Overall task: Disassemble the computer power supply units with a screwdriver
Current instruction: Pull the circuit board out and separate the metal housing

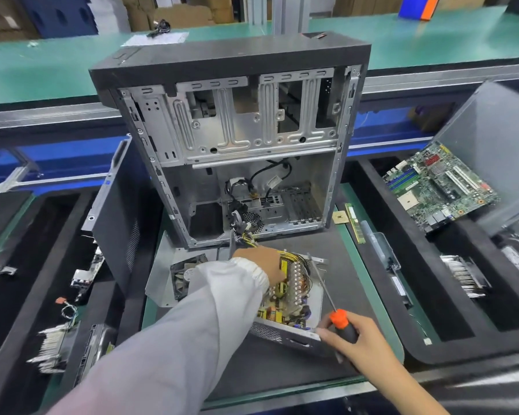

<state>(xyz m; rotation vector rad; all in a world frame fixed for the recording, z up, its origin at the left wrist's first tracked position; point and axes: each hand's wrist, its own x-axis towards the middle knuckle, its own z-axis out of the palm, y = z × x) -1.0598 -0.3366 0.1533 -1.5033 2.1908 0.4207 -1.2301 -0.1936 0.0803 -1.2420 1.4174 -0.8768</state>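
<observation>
The opened power supply unit (291,298) lies at lower centre of the frame on the dark desk (336,253) mat, its long axis running from lower right up toward the case (231,130). The left hand (261,263) reaches down into its wiring, grip hidden. The right hand (357,339) clasps the orange-collared screwdriver (331,301), shaft angled up-left; no label is legible.

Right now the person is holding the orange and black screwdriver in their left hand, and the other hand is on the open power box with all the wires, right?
Not quite. The head view shows the screwdriver in the right hand. The left hand is the one on the open power supply with its wires.
</observation>
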